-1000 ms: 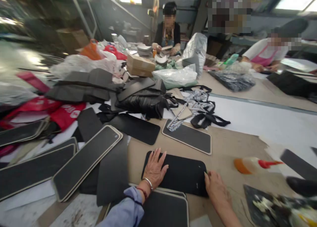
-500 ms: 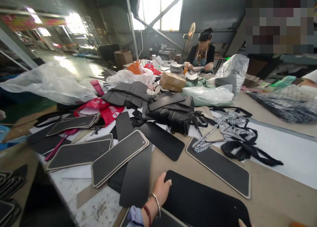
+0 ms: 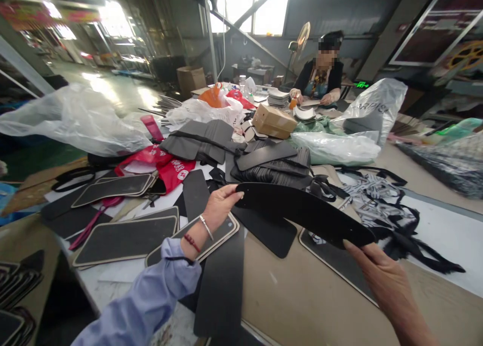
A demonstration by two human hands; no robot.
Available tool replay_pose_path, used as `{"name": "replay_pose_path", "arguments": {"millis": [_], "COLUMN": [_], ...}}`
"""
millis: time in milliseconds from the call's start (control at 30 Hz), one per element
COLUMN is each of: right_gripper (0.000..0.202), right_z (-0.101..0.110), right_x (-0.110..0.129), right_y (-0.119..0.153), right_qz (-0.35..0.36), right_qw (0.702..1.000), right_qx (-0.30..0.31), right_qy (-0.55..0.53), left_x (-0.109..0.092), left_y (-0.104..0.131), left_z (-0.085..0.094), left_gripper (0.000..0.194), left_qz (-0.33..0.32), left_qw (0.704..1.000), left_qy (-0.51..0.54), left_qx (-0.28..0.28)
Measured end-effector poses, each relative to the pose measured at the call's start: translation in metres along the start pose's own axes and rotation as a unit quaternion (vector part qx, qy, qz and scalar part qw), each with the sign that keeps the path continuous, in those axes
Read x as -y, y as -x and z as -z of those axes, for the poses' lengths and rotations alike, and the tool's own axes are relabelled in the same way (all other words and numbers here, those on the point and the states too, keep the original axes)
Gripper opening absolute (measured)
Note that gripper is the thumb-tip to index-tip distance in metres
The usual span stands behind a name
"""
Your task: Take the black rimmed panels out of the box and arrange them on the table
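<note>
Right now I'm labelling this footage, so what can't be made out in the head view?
- Head view: far face of the black panel between left hand and right hand, turned away.
- Head view: part of the pale-edged panel, behind the black panel and right hand.
- Head view: stacked panels at lower left, cut off by the edge.
- Head view: print on the red fabric, too small and blurred.

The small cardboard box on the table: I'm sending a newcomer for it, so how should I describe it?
Look across the cluttered table to the seated co-worker. On this side of that person, just beyond the stacked black panels, sits the small cardboard box. It is plain brown and boxy, unlike the pale curved pieces beside it.
</note>
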State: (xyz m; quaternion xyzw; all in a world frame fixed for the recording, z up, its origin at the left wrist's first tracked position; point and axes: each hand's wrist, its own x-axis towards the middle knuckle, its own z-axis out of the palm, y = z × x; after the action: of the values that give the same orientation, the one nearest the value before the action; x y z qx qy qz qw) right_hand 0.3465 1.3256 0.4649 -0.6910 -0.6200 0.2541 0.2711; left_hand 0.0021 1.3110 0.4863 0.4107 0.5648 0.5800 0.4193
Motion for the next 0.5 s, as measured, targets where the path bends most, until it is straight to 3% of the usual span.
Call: {"name": "replay_pose_path", "arguments": {"millis": [67,167,300,400,500], "right_gripper": [0.038,0.036,0.034,0.033,0.035], "right_z": [-0.009,-0.015,-0.005,0.017,0.043], "right_x": [0.009,0.012,0.003,-0.032,-0.103], "right_y": [-0.004,-0.004,0.006,0.031,0.061], "right_qz": [0.034,0.063,0.041,0.081,0.111], "right_qw": [0.999,0.998,0.999,0.996,0.986], "right_qx": [-0.021,-0.027,-0.01,0.002,0.051], "right_qy": [-0.012,-0.008,0.009,0.045,0.112], "left_x": [-0.008,-0.002,0.014,0.025,0.043], "left_y": [-0.01,-0.018,-0.018,0.0,0.025], "left_z": [0.015,0.03,0.028,0.022,0.024], "left_gripper": [0.024,0.022,0.019,0.018,0.029], "left_qz": [-0.021,-0.005,-0.028,-0.116,-0.158], "left_qw": [0.998,0.992,0.981,0.959,0.908], "left_qy": [-0.054,-0.122,-0.172,-0.209,-0.273], "left_qx": [0.007,0.044,0.084,0.149,0.275]}}
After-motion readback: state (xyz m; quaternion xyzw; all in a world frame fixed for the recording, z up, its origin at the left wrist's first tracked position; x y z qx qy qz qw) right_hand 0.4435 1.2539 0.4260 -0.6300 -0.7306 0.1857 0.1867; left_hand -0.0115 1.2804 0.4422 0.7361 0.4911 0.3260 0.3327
